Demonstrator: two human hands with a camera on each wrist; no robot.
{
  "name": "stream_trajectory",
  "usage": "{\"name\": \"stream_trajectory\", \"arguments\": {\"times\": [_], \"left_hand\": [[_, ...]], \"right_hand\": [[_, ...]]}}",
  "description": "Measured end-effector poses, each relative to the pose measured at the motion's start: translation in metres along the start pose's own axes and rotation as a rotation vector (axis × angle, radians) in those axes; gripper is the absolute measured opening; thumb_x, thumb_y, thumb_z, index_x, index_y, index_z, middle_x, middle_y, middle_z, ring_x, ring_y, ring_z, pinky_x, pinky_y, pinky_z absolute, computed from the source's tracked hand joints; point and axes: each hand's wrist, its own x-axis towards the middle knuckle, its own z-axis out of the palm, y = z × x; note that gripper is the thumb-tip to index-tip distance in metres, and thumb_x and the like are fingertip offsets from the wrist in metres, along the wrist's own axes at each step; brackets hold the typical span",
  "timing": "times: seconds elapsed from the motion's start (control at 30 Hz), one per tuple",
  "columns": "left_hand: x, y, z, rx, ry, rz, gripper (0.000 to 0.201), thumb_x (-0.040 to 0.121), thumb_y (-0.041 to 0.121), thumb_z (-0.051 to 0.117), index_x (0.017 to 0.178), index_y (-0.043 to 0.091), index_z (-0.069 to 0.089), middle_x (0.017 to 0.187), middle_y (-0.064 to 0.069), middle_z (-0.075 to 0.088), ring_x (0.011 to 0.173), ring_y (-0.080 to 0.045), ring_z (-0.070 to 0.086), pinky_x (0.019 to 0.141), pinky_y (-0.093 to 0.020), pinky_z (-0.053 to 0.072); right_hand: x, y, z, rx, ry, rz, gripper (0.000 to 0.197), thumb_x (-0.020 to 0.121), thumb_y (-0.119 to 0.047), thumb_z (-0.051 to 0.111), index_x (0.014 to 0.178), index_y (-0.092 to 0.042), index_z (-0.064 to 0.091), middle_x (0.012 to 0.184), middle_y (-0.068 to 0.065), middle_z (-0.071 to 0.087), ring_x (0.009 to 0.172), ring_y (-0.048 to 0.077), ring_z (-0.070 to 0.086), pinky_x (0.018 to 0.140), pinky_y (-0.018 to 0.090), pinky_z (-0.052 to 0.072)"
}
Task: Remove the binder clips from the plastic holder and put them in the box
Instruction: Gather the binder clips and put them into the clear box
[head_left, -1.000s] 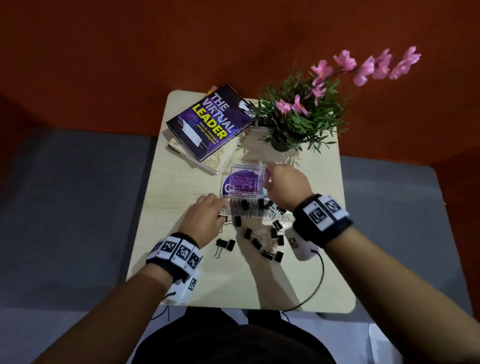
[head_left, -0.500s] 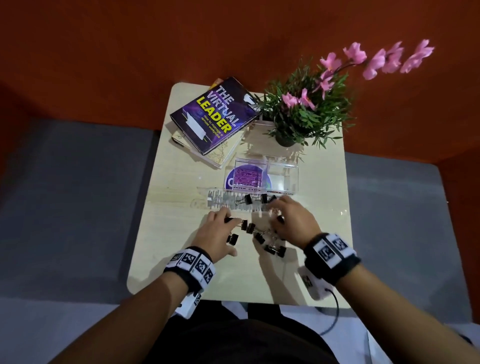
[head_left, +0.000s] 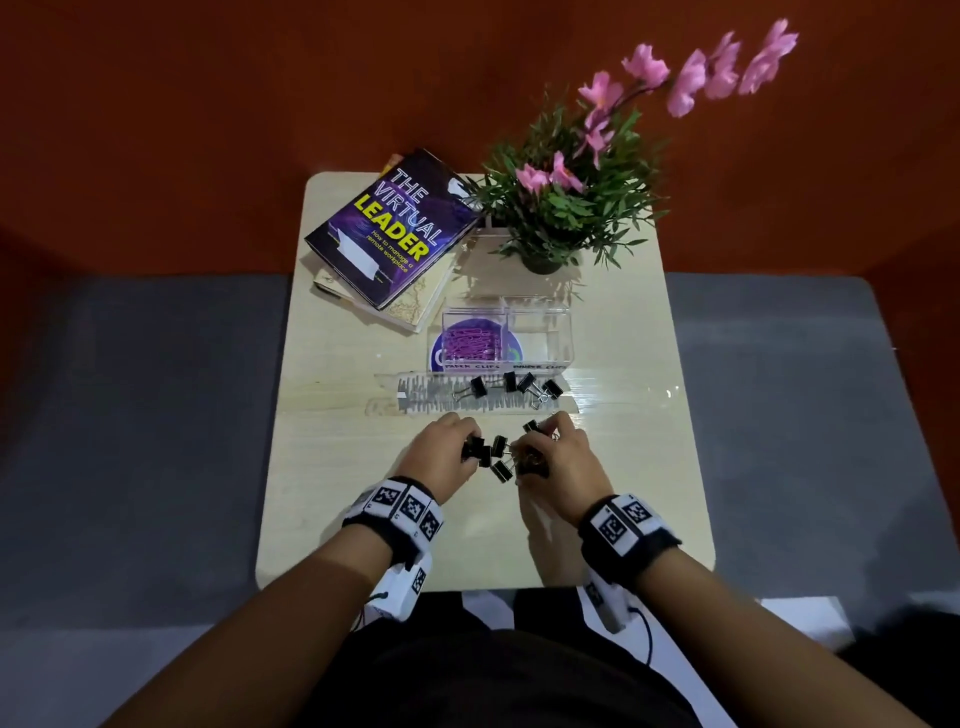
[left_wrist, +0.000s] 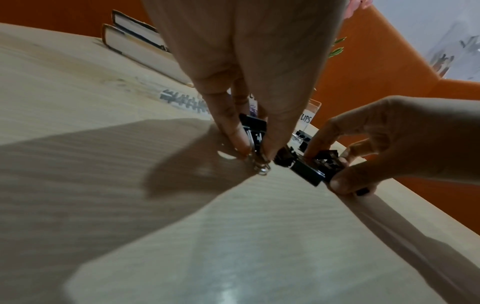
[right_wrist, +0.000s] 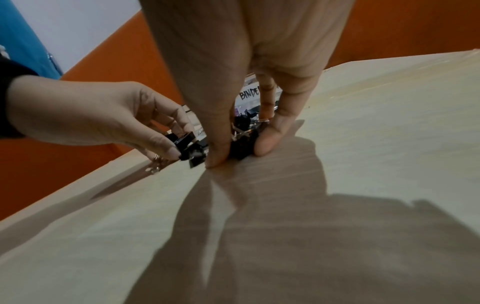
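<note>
My table (head_left: 363, 499) carries everything: two stacked books (head_left: 387, 234) at its far left corner, a potted plant (head_left: 561, 208) at the far right, and the clear box (head_left: 540, 332) just beyond the middle, its left compartment full of purple paper clips (head_left: 470, 340) and its right one bare. Touching the box's near wall lies the long clear holder (head_left: 415, 397), flat across the table, with four black binder clips (head_left: 524, 385) on its right half. Nearer my edge, between my hands, sits a loose cluster of clips (head_left: 500, 460). My left hand (head_left: 441, 457) has thumb and fingers curled round one clip (left_wrist: 253, 131), pinching it upright with its wire loops against the wood. My right hand (head_left: 558, 465) is cupped over several clips, thumb and fingertips (right_wrist: 265, 144) drawn in round them. I judge these little things light and stiff, with smooth painted backs that slip and springy wire handles that snag on one another, so a bundle may come up tangled or shed a clip on the way. The safest hold is across the flat black sides, not by the loops, which swing. The ones on the holder will need their handles squeezed to let go.
</note>
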Motion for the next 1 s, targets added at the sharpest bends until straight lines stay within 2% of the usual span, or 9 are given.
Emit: {"name": "stream_trajectory", "arguments": {"times": [0.2,0.3,0.47,0.57,0.67,0.77,0.87,0.93,1.0], "left_hand": [[0.007,0.008,-0.011,-0.147,0.074,-0.014,0.026,0.078,0.010,0.069,0.102,0.018,0.064,0.107,-0.005,0.063,0.095,-0.019,0.063,0.087,-0.038,0.055],[0.017,0.032,-0.032,-0.219,0.154,0.051,0.027,0.082,0.010,0.068,0.108,0.015,0.065,0.107,-0.004,0.064,0.089,-0.013,0.059,0.082,-0.026,0.052],[0.064,0.075,-0.067,-0.174,0.228,0.150,0.028,0.083,0.008,0.068,0.111,0.011,0.065,0.113,-0.011,0.064,0.099,-0.025,0.061,0.090,-0.035,0.053],[0.088,0.088,-0.074,-0.039,0.203,0.166,0.034,0.083,0.014,0.070,0.116,0.011,0.063,0.115,-0.012,0.063,0.103,-0.028,0.061,0.092,-0.039,0.052],[0.097,0.088,-0.077,-0.006,0.164,0.154,0.046,0.083,0.016,0.071,0.126,0.011,0.058,0.132,-0.015,0.056,0.117,-0.031,0.056,0.105,-0.042,0.045],[0.085,0.072,-0.081,-0.063,0.226,0.154,0.042,0.083,0.014,0.070,0.125,0.015,0.060,0.137,-0.014,0.053,0.112,-0.026,0.060,0.104,-0.043,0.047],[0.059,0.044,-0.075,-0.073,0.256,0.190,0.024,0.085,0.014,0.068,0.109,0.013,0.067,0.115,-0.008,0.065,0.094,-0.021,0.064,0.094,-0.040,0.054],[0.039,0.027,-0.065,-0.006,0.175,0.206,0.019,0.088,0.018,0.065,0.106,0.014,0.067,0.107,-0.005,0.067,0.093,-0.019,0.063,0.090,-0.041,0.054],[0.025,0.015,-0.052,0.076,0.066,0.188,0.028,0.087,0.027,0.065,0.114,0.020,0.063,0.118,-0.002,0.063,0.103,-0.018,0.060,0.094,-0.040,0.053]], "right_hand": [[0.003,0.005,-0.004,0.110,0.061,0.009,0.013,0.077,-0.010,0.069,0.084,-0.020,0.072,0.090,0.000,0.049,0.082,0.027,0.059,0.068,0.024,0.039],[0.002,0.004,-0.016,0.193,0.090,0.042,0.017,0.074,-0.006,0.070,0.081,-0.021,0.074,0.085,0.001,0.054,0.078,0.022,0.058,0.070,0.025,0.041],[0.005,-0.004,-0.056,0.225,0.179,0.059,0.015,0.070,-0.004,0.071,0.077,-0.017,0.075,0.084,0.012,0.064,0.076,0.027,0.062,0.076,0.036,0.053],[0.015,-0.018,-0.092,0.191,0.213,0.060,0.011,0.073,-0.002,0.069,0.075,-0.011,0.075,0.080,0.008,0.066,0.072,0.023,0.062,0.075,0.032,0.053],[0.036,-0.037,-0.120,0.177,0.219,0.019,0.013,0.075,0.001,0.067,0.072,-0.010,0.074,0.074,0.005,0.067,0.070,0.019,0.061,0.074,0.027,0.052],[0.069,-0.051,-0.129,0.142,0.256,-0.022,0.014,0.076,-0.002,0.066,0.071,-0.013,0.073,0.079,0.009,0.073,0.073,0.020,0.063,0.073,0.029,0.053],[0.095,-0.058,-0.124,0.054,0.197,-0.024,0.012,0.076,-0.003,0.068,0.083,-0.011,0.074,0.095,0.005,0.071,0.082,0.020,0.062,0.077,0.030,0.052],[0.103,-0.057,-0.118,-0.018,0.120,-0.020,0.018,0.076,-0.007,0.070,0.093,-0.011,0.072,0.106,0.009,0.070,0.092,0.025,0.063,0.080,0.030,0.048],[0.101,-0.054,-0.111,-0.050,0.104,0.000,0.020,0.077,-0.009,0.069,0.097,-0.013,0.070,0.111,0.013,0.066,0.095,0.028,0.062,0.080,0.031,0.048]]}}
